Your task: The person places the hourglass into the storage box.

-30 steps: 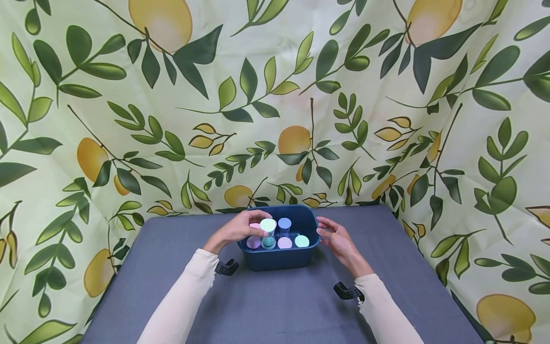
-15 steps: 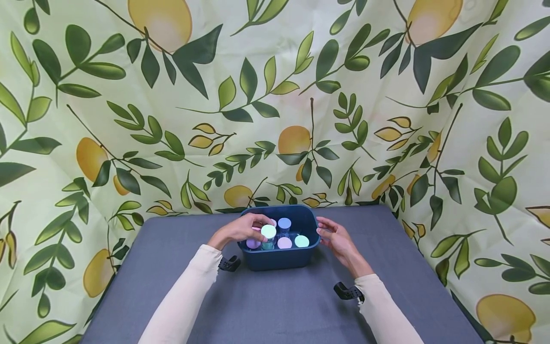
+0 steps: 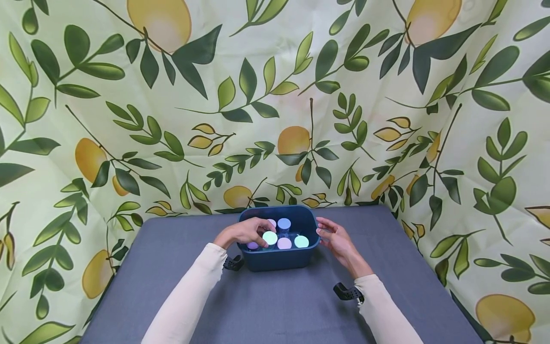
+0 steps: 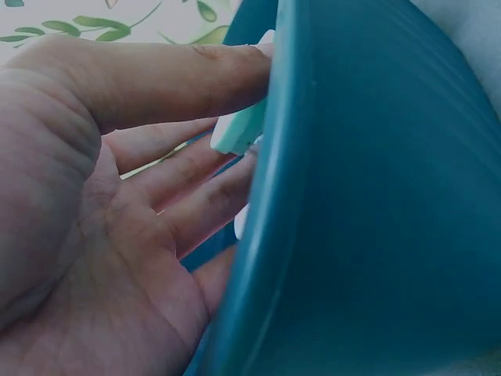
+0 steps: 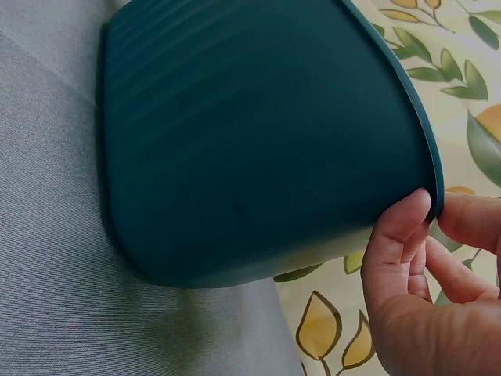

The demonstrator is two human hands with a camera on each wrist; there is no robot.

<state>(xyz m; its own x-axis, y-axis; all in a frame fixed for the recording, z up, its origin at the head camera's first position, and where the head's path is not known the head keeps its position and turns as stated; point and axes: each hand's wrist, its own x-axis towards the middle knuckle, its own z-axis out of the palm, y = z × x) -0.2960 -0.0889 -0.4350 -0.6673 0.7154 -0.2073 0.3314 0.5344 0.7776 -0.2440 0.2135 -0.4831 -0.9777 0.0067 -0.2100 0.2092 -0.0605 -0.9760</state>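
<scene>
My left hand [image 3: 244,231] reaches over the left end of a dark blue plastic bin [image 3: 275,261]. Between thumb and fingers it grips a sand timer with a mint-green cap [image 3: 269,238], now low inside the bin. The left wrist view shows the edge of that mint cap [image 4: 239,131] by the thumb, while the bin wall hides the timer's lower part. My right hand [image 3: 337,240] pinches the bin's right rim; in the right wrist view its thumb [image 5: 407,219] presses the outer wall and a finger lies over the rim.
Other capped timers stand in the bin: blue [image 3: 284,224], pink [image 3: 284,243], pale green [image 3: 301,241] and purple [image 3: 252,245], with another pale cap partly behind the left hand. The bin sits on a grey cloth-covered table [image 3: 275,306] before a lemon-print curtain [image 3: 258,143].
My left hand has moved down and slightly right, lowering the mint-capped sand timer into the bin's front row. The right hand stays at the rim.
</scene>
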